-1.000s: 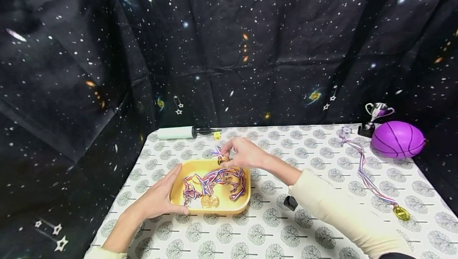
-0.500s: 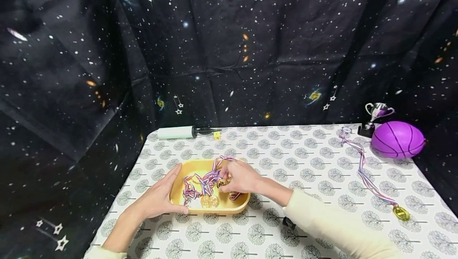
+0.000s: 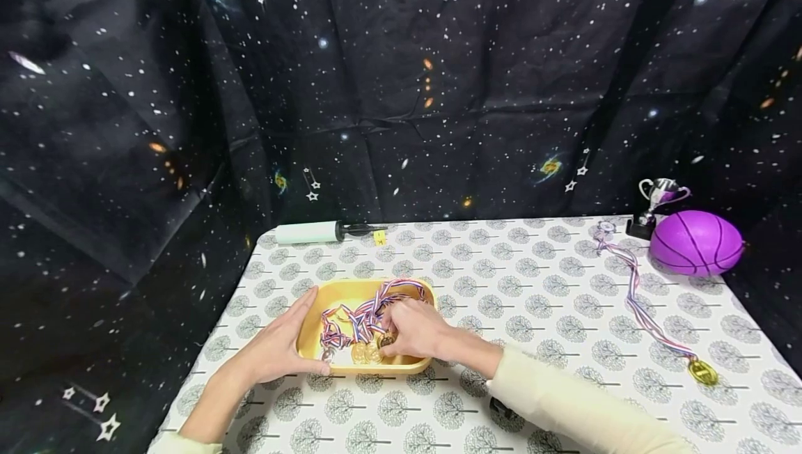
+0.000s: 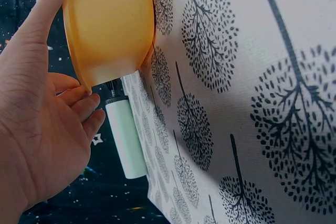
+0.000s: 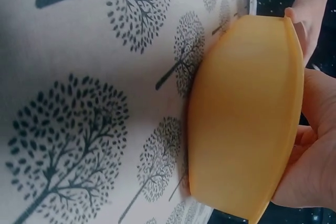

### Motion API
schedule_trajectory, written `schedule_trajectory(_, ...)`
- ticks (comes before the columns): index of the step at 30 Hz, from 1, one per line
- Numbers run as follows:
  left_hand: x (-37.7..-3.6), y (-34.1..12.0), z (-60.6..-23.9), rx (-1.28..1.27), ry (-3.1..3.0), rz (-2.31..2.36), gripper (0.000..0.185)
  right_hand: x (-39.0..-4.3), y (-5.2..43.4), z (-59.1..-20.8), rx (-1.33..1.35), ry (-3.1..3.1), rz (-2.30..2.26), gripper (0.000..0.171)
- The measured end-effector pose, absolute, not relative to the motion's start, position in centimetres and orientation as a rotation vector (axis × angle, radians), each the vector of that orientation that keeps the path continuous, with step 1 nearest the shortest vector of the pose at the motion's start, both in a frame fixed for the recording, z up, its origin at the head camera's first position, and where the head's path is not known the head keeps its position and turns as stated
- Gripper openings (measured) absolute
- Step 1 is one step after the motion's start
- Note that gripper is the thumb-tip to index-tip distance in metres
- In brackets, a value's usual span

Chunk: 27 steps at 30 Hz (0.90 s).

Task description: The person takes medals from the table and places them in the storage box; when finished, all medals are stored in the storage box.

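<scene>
A yellow tray (image 3: 338,293) sits near the table's front left and holds several gold medals on red, white and blue ribbons (image 3: 357,320). My left hand (image 3: 307,335) rests against the tray's left end, thumb along the front rim and fingers fairly straight. In the left wrist view that hand (image 4: 37,129) touches the tray's underside (image 4: 110,24). My right hand (image 3: 390,338) is low inside the tray, fingers curled on a gold medal (image 3: 383,340) beside two others. From the right wrist view only the tray's outer wall (image 5: 247,119) and the palm (image 5: 310,171) show.
A white pump (image 3: 313,232) and a small yellow piece (image 3: 379,237) lie at the back left. A purple ball (image 3: 695,243) and a small trophy (image 3: 658,200) stand at the back right. Another medal (image 3: 702,372) with its long ribbon lies on the right. A small black object (image 3: 501,406) sits by my right sleeve.
My right hand came from above the tray's far rim down and toward me into the tray, carrying the medal and its ribbon with it. The left hand stayed put.
</scene>
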State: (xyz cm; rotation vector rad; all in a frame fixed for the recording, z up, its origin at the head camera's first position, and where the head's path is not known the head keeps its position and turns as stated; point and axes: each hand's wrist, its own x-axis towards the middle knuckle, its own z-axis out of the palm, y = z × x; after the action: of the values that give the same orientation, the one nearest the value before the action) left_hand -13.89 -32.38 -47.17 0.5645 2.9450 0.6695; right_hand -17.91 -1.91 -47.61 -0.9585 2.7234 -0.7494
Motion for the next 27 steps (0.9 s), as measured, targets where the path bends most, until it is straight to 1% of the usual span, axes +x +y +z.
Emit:
schedule_trajectory(8, -13.9, -32.4, -47.1, 0.576, 2.949, 0.661, 0.146, -17.6, -2.5, -48.4, -1.018, 2.798, -0.606, 0.03)
schedule_trajectory(12, -13.9, -32.4, -47.2, 0.57, 2.947, 0.661, 0.146, -17.6, -2.8, -48.7, -1.039, 2.829, -0.548, 0.037)
schedule_trajectory(16, -13.9, -32.4, -47.2, 0.562, 2.945, 0.663, 0.146, -17.7, -2.5, -48.5, -1.054, 2.85, -0.586, 0.038)
schedule_trajectory(19, -13.8, -32.5, -47.2, 0.561, 2.946, 0.661, 0.146, -17.8, -1.8, -47.6, -1.042, 2.851, -0.701, 0.048)
schedule_trajectory(20, -13.8, -32.5, -47.2, 0.561, 2.946, 0.662, 0.146, -17.9, -1.4, -47.3, -1.037, 2.854, -0.744, 0.048)
schedule_trajectory(27, -13.9, -32.4, -47.2, 0.556, 2.948, 0.668, 0.146, -18.9, 2.8, -44.3, -0.998, 2.862, -1.063, 0.042)
